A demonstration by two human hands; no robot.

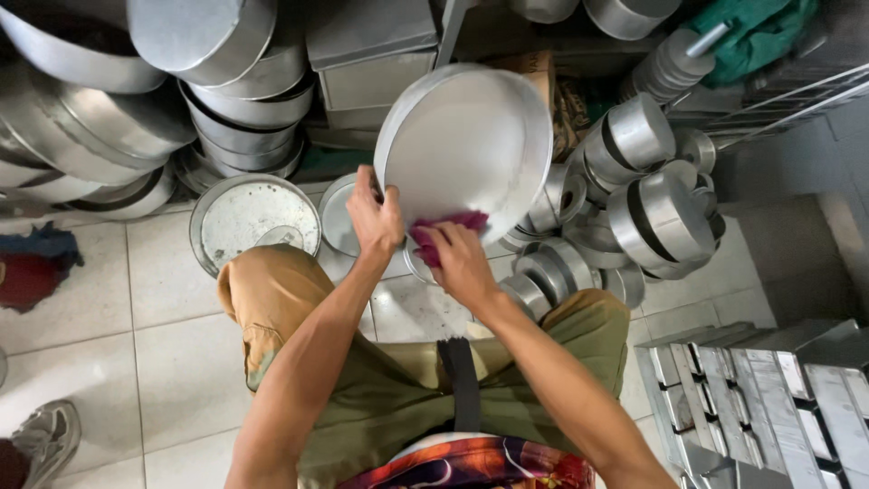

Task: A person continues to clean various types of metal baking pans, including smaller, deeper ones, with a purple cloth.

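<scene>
Close up front: two bare forearms over olive-trousered knees (398, 380). Left hand (374, 217) clamped on the lower-left rim of a round metal pan (471, 136), held tilted above the tiled floor (163, 326), base facing the camera. Right hand (457, 263) closed around a magenta cloth (453, 226), pressed against the pan's lower edge. Just left, a flat round tin (253, 217) on the tiles. Stacked silver pans (109, 118) at top left, smaller ring moulds (652, 199) to the right. Grey shoe (45, 439) at bottom left.

floor: white tiles (163, 353) | bkgd: stacked metal pans (244, 118) | R: metal racks (769, 398)
</scene>
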